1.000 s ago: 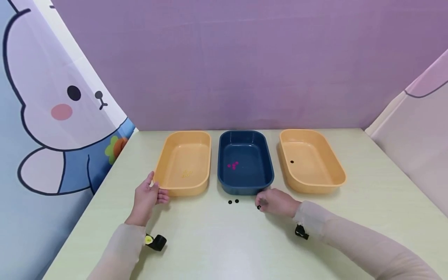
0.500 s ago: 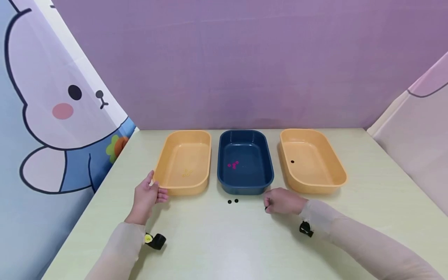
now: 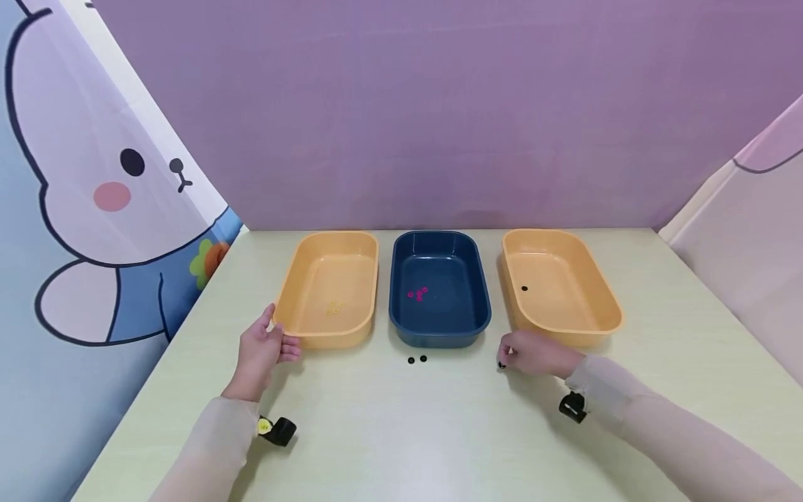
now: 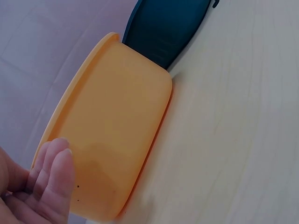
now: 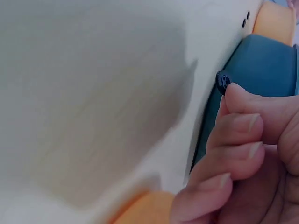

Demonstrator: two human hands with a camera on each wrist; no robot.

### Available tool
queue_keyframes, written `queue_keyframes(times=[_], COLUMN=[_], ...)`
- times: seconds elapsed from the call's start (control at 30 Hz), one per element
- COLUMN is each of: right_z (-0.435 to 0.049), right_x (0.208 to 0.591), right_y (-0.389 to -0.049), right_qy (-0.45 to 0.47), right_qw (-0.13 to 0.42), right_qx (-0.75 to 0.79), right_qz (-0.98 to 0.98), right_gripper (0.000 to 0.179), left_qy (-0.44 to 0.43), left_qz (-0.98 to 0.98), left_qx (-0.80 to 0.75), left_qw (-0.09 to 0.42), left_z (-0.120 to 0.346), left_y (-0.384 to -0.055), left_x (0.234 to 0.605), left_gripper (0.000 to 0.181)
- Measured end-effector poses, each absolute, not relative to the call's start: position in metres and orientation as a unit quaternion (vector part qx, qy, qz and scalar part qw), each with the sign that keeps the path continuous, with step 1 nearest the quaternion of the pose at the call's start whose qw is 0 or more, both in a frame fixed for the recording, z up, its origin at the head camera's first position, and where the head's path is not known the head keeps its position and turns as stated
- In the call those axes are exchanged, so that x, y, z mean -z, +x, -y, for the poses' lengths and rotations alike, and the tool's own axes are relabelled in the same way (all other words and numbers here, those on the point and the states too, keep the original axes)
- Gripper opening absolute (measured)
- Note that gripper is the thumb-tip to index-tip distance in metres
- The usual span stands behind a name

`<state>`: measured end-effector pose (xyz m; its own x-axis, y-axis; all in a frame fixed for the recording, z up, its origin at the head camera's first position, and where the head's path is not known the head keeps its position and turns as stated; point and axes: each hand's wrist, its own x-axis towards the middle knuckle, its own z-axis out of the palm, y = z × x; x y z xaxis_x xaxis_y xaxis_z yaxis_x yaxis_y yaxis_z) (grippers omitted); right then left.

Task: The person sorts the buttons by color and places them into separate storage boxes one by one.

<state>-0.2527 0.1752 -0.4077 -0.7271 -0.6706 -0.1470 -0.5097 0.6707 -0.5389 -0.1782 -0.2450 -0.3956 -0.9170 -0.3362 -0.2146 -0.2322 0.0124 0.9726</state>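
Note:
A small round black button (image 5: 223, 82) is pinched between the thumb and index finger of my right hand (image 3: 533, 352), its other fingers curled below. This hand is over the table in front of the gap between the blue tray (image 3: 440, 341) and the right orange tray (image 3: 564, 337). My left hand (image 3: 258, 354) is at the near left corner of the left orange tray (image 3: 332, 341), fingers extended beside its wall; firm contact is hard to tell. Two more black buttons, a left one (image 3: 410, 360) and a right one (image 3: 423, 358), lie before the blue tray.
Several tiny yellow pieces (image 3: 335, 308) lie in the left orange tray. Several small pink pieces (image 3: 419, 293) are inside the blue tray. One black button (image 3: 524, 288) lies in the right orange tray. A purple cloth (image 3: 401, 118) stands behind the table.
My right hand has moved to the right with the pinched black button, from the blue tray's front right corner toward the right orange tray. The left hand stays in place.

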Motion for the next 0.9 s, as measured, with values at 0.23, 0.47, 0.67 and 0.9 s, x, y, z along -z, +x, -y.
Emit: queue_keyframes(times=[0.23,0.47,0.67,0.9], right_z=[-0.189,-0.213,-0.239,-0.260], right_x=[0.397,0.379,0.369,0.354], right_y=[-0.255,-0.253,-0.256,-0.265], right_qy=[-0.323,-0.247,-0.211,-0.195], right_qw=[0.150,0.195,0.212,0.205], right_qx=[0.239,0.302,0.342,0.355], right_qz=[-0.903,-0.900,-0.891,-0.891], right_gripper=[0.018,0.011,0.009,0.007], left_qy=[0.201,0.205,0.207,0.205], left_qz=[0.712,0.707,0.709,0.707], left_qx=[0.671,0.676,0.673,0.676], left_qw=[0.042,0.040,0.039,0.040], left_z=[0.246,0.245,0.244,0.244], left_y=[-0.177,-0.178,-0.179,-0.177], left_x=[0.395,0.395,0.395,0.394], left_gripper=[0.057,0.057,0.057,0.057])
